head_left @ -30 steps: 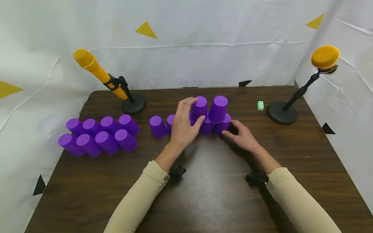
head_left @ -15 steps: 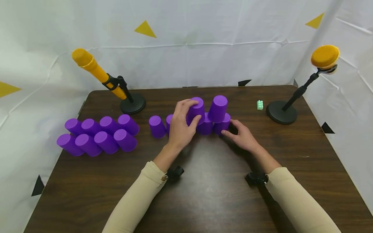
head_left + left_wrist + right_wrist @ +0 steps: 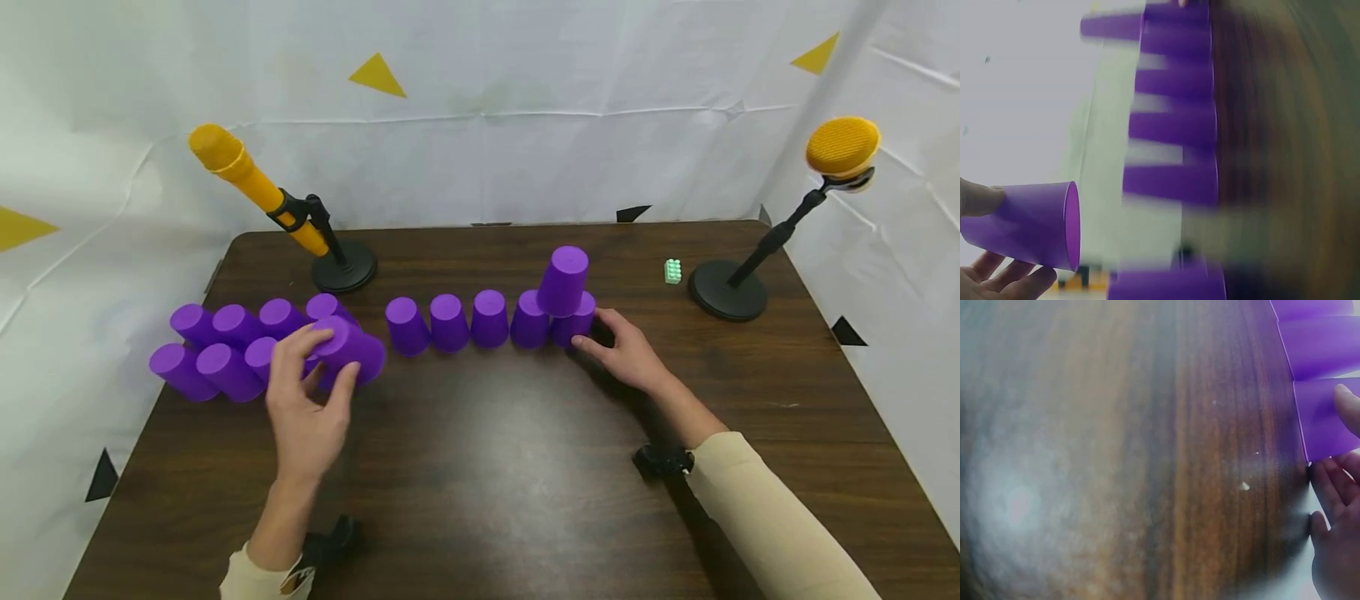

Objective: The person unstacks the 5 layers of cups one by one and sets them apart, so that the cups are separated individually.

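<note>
My left hand grips a purple cup between thumb and fingers, tilted, in front of the left group of cups. In the left wrist view that held cup shows its open rim facing right. My right hand holds the rightmost cup of an upside-down row, thumb at its front and fingers at its far side. On top of the two rightmost row cups stands another upside-down cup. The right wrist view shows the right thumb on the cup's side.
A cluster of upside-down purple cups stands at left, partly hidden by the left hand. Behind are a yellow microphone on a black stand, a small green brick and a second yellow microphone. White sheeting hangs beyond the table.
My left hand has lifted the left one of the two upper cups off the row and carried it left to the cluster. The right hand has stayed at the end cup.
</note>
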### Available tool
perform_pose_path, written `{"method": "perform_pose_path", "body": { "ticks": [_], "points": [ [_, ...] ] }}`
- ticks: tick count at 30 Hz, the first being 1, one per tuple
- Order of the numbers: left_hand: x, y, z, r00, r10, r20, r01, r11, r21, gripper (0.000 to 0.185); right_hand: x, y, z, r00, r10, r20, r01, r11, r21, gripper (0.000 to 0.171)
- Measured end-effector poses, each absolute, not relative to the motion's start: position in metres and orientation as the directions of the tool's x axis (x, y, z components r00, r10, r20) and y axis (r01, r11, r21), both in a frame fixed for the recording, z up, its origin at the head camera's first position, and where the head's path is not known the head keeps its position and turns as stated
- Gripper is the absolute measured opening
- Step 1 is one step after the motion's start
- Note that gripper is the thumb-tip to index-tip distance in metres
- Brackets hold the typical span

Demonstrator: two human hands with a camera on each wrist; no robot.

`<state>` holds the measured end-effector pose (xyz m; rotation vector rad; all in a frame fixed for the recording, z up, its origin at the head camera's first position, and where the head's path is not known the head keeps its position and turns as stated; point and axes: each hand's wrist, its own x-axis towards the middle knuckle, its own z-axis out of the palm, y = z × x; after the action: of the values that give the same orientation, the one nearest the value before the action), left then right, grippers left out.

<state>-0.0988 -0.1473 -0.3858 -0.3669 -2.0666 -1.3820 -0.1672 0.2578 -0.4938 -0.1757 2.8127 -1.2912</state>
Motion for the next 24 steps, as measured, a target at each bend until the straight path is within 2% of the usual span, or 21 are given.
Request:
{"method": "perform_pose_path", "body": {
  "ticks": [5, 12, 18, 24],
  "points": [
    [-0.080, -0.220, -0.411, -0.717, -0.339, 0.609, 0.389, 0.530, 0.753, 0.045, -0.167, 0.259, -0.494, -0.993, -0.120, 0.003, -0.080, 0.646, -0.759, 0.062],
    [-0.078, -0.299, -0.448, -0.680, -0.569, 0.463, 0.035, 0.605, 0.796, 0.048, -0.167, 0.260, -0.494, -0.993, -0.120, 0.014, -0.089, 0.645, -0.759, 0.060],
    [-0.087, -0.326, -0.457, -0.712, -0.637, 0.294, -0.214, 0.596, 0.774, 0.046, -0.167, 0.261, -0.495, -0.993, -0.121, 0.014, -0.090, 0.646, -0.758, 0.061],
    [-0.096, -0.335, -0.463, -0.711, -0.669, 0.217, -0.317, 0.581, 0.750, 0.042, -0.166, 0.259, -0.494, -0.992, -0.119, 0.032, -0.102, 0.647, -0.756, 0.060]
  ]
}}
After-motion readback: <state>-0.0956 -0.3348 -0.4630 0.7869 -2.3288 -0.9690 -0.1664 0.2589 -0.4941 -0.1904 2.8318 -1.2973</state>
